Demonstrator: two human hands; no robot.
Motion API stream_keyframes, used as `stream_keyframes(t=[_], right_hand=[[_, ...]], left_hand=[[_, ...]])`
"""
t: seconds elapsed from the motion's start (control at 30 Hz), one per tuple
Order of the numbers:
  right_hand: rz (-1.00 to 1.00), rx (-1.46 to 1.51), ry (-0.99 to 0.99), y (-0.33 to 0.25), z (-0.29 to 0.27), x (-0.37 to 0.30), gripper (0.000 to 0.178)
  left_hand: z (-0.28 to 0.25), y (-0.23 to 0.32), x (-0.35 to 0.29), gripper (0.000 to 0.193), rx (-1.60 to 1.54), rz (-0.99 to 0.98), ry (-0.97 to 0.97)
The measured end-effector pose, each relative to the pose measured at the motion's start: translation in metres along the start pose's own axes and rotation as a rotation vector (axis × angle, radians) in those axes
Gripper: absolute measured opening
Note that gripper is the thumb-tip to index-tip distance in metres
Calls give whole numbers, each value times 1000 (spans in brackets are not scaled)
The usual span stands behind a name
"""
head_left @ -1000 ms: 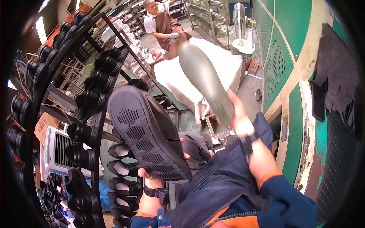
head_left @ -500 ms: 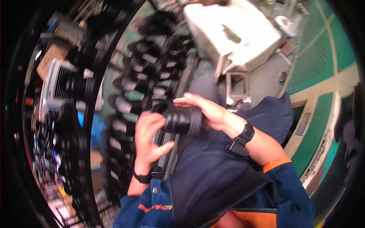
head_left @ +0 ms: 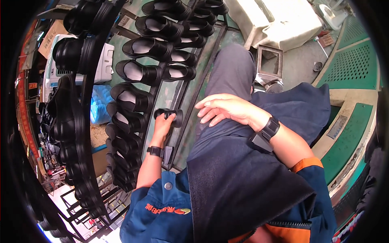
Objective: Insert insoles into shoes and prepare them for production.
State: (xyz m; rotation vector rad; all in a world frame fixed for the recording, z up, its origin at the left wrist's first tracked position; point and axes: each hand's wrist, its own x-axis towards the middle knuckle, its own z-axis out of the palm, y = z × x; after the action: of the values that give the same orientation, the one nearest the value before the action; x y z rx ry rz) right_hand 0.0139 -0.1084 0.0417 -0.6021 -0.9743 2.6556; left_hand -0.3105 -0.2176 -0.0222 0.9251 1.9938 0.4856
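Observation:
My left hand [head_left: 164, 123] grips a black shoe [head_left: 175, 117] by one end, fingers closed over its edge. That shoe is held at the near side of the rack's rail [head_left: 182, 101], beside a column of black leather shoes [head_left: 133, 71] with pale insoles. My right hand [head_left: 227, 108] hovers above my apron-covered thigh, fingers stretched and apart, with nothing in it. Both wrists wear dark straps with small boxes.
Another shelf bar of black shoes [head_left: 67, 117] runs along the left. Beyond it are a white plastic crate [head_left: 105, 60] and a blue bag [head_left: 100, 103]. A cloth-covered block [head_left: 283, 24] and a metal frame [head_left: 270, 60] stand ahead; green perforated panels [head_left: 352, 67] lie right.
The black shoe has moved from between both hands down and left to the rack, in my left hand. My right hand has let go of it.

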Motion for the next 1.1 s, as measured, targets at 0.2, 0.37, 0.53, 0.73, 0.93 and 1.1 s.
stream_keyframes(t=[0.2,0.37,0.53,0.73,0.93,1.1], right_hand=[[1,-28,47,-9,-1,-8,39],[-128,-229,275,-60,-11,-33,38],[-354,-582,418,-162,-8,-77,38],[-410,-1288,789,-257,12,-231,41],[-365,-977,1498,-192,25,-483,39],[-170,-847,2498,-68,10,-666,36]], left_hand=[[-11,-94,42,38,128,95,154],[11,-15,33,41,13,213,-66],[38,125,29,35,2,526,-98],[69,266,26,32,195,1099,-158],[145,314,16,28,581,1482,-238],[166,315,-1,31,762,1613,-9]])
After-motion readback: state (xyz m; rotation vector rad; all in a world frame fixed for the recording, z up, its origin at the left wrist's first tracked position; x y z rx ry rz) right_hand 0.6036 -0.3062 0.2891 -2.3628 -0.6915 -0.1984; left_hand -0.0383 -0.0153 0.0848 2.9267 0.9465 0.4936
